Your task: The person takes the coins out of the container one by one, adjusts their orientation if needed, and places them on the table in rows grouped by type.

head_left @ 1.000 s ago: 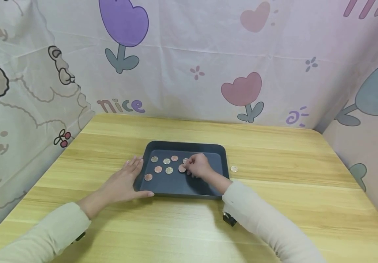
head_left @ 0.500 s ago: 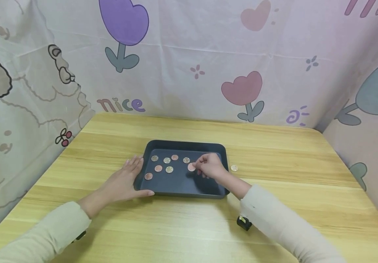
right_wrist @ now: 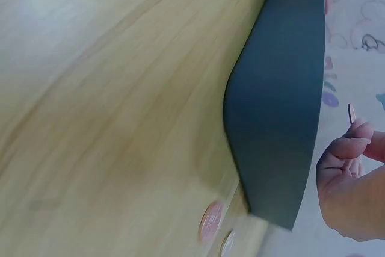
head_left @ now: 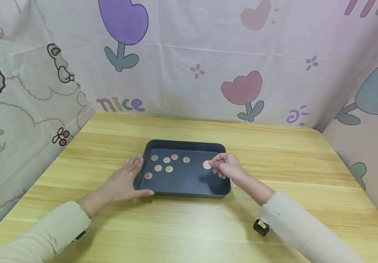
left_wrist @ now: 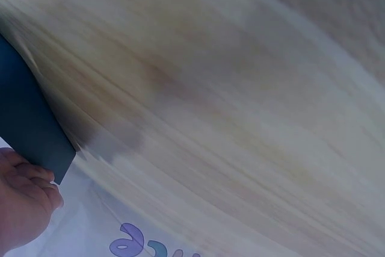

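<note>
Copper coin (head_left: 207, 164) pinched in right hand (head_left: 227, 167), above the right end of the dark tray (head_left: 182, 190), apart from six coins (head_left: 166, 164) lying at its left. Left hand (head_left: 121, 182) flat and relaxed against the tray's left rim, on the wooden table (head_left: 274, 146).

One tray (head_left: 179, 190), six coins (head_left: 169, 169) lying inside, one coin (head_left: 207, 164) pinched.

dark blue tray (head_left: 222, 148), copper coin (head_left: 207, 164), pale wood table (head_left: 274, 146)
</note>
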A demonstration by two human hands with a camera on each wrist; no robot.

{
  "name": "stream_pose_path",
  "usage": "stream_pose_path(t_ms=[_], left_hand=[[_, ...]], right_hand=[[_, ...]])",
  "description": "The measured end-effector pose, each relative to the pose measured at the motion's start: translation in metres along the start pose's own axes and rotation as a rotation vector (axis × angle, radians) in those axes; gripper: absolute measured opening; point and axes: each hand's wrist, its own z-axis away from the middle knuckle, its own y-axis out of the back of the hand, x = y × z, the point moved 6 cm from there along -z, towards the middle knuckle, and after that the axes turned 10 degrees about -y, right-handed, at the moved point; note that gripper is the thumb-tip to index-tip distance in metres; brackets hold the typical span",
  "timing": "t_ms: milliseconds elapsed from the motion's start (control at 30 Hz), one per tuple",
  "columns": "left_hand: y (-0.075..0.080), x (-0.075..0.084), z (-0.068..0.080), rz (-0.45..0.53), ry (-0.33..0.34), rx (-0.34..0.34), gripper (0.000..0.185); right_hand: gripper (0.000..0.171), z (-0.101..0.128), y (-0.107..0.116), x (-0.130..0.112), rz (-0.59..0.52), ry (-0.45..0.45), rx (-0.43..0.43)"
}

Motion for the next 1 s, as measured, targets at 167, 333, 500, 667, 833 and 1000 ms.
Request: stream_pose_path(t_ms=[167,333,500,667,833,1000], left_hand=[[0.0,0.0,0.0,0.0,0.001,-0.003,0.114],[0.0,-0.001,0.0,-0.011,0.001,-0.008,0.114],[0.001,0.0,0.0,-0.024,-0.006,-0.006,0.115],[0.001,0.0,-0.001,-0.028,-0.014,0.01,0.115],[0.001,0.0,-0.001,-0.023,-0.012,-0.003,0.116],[0.001,0.001,-0.001,-0.029,-0.013,-0.008,0.115]], right_hand=[[0.015,0.005,0.018,0.011,-0.02,-0.021,-0.001],[0.014,0.011,0.035,0.022,-0.027,-0.037,0.0],[0.014,0.017,0.054,0.033,-0.01,-0.054,0.016],[0.015,0.023,0.074,0.045,0.015,-0.081,0.036],[0.018,0.026,0.088,0.061,0.051,-0.1,0.022],[0.023,0.028,0.095,0.078,0.112,-0.131,0.018]])
